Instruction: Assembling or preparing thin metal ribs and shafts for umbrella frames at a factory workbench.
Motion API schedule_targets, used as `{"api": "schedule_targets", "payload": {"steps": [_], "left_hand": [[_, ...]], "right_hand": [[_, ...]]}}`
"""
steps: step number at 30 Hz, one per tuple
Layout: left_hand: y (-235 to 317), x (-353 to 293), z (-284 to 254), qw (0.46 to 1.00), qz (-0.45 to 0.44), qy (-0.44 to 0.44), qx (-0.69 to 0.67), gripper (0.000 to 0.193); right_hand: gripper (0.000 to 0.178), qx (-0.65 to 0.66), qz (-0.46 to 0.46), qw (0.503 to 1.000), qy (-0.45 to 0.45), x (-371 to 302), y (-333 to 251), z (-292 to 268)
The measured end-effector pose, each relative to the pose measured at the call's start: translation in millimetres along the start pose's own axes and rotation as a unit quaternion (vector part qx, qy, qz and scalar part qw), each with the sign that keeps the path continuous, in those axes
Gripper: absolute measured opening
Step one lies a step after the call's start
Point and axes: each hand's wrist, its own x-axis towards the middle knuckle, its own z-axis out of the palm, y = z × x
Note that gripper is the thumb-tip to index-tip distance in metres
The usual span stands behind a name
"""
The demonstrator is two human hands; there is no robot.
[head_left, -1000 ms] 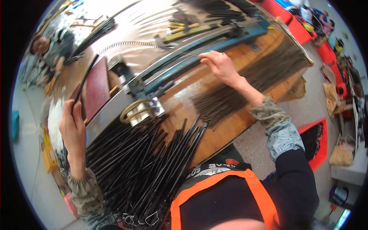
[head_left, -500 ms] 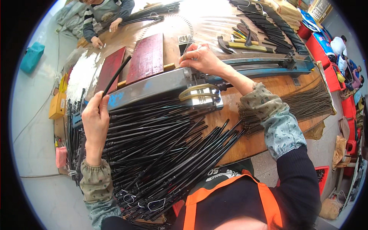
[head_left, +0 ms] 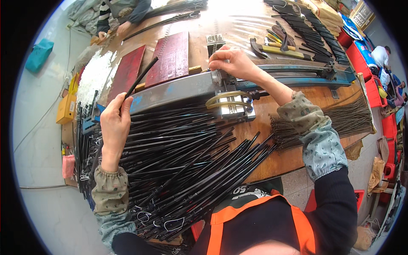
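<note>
- Left hand (head_left: 114,126), left of centre: fingers closed around the lower end of a slim, straight black tube (head_left: 142,77), which slants up to the right.
- Right hand (head_left: 233,63), just above centre: thumb and fingers pinched together on a thin, grey metal coil spring (head_left: 162,46).
- The spring rises from near the tube's upper end toward the top of the frame, fades in glare, and comes down to the right hand.
- Below both hands, a long grey-and-blue metal beam (head_left: 178,90) crosses the wooden worktop (head_left: 272,163).
- Lower centre: a heap of long black rods (head_left: 178,148).
- Right of centre: a bundle of thin brown metal coils (head_left: 323,121).
</note>
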Motion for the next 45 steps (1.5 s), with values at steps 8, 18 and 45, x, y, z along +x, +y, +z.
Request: {"api": "schedule_targets", "payload": {"steps": [8,18,45], "left_hand": [[-0.5,0.3,-3.2,0.999,0.028,0.018,-0.002,0.026],[-8.8,19.8,54.0,0.988,0.137,-0.048,0.061,0.019],[74.8,69.8,159.8,0.973,0.099,-0.209,-0.017,0.020]], "right_hand": [[0.015,-0.189,-0.080,0.971,-0.122,17.0,-29.7,6.1],[0.008,-0.494,-0.009,0.865,0.090,-142.2,81.2,-139.3],[0.039,-0.408,-0.041,0.906,0.104,-168.0,27.3,-108.5]]}}
